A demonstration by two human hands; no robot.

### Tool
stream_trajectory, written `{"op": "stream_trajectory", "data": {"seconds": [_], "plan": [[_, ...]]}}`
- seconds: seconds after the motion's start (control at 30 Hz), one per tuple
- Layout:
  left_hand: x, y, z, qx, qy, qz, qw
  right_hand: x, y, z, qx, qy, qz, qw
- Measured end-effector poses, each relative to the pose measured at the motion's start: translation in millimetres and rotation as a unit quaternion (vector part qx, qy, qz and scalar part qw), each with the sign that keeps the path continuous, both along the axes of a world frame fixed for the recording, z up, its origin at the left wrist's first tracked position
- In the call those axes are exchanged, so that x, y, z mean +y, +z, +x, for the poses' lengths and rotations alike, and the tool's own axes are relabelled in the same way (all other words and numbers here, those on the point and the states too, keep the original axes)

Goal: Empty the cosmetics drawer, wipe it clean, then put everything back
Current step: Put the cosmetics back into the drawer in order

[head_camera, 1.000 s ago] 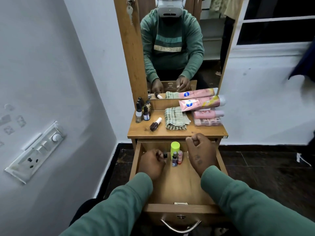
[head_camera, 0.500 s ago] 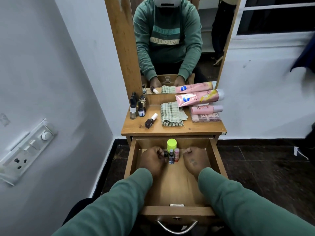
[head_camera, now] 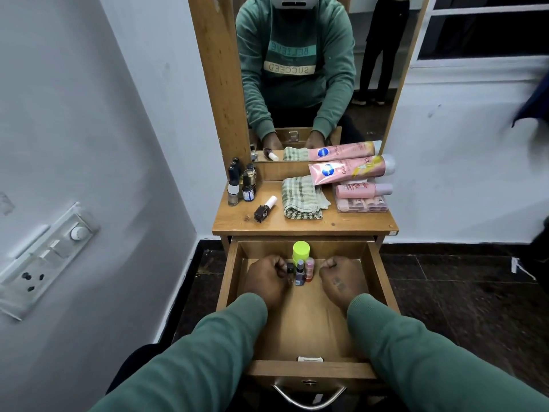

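The wooden drawer is pulled open under the dressing table. At its back stand a green-capped bottle, a small purple bottle and a small pink bottle. My left hand is inside the drawer, its fingertips pinching a small dark bottle just left of that group. To the right of the bottles, my right hand rests on the drawer floor as a curled fist, with nothing visible in it.
The tabletop carries upright nail polish bottles, a lying dark nail polish, a folded checked cloth, pink tubes and a clear cosmetics box. A mirror rises behind. A wall with a switchboard is on the left.
My right fist has dropped from near the tabletop edge down into the drawer beside the bottles. My left hand stays at the small dark bottle.
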State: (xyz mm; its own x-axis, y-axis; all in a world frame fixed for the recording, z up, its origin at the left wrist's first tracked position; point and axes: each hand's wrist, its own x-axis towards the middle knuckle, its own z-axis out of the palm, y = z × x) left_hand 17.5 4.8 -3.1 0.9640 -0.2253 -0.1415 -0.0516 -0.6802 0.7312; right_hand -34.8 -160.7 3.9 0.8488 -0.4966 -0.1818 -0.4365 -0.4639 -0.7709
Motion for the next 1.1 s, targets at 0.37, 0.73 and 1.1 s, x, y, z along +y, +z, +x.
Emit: {"op": "stream_trajectory", "data": {"seconds": [0.37, 0.73, 1.1], "plan": [[0, 4, -3, -0.004, -0.004, 0.005, 1.0, 0, -1, -1, -0.008, 0.001, 0.005, 1.0], [21, 32, -18, -0.037, 0.023, -0.022, 0.999, -1, 22, -11, -0.047, -0.016, -0.025, 0.998], [38, 76, -22, -0.162, 0.065, -0.147, 0.974, 47, 79, -15, -0.169, 0.062, -0.091, 0.979]]}}
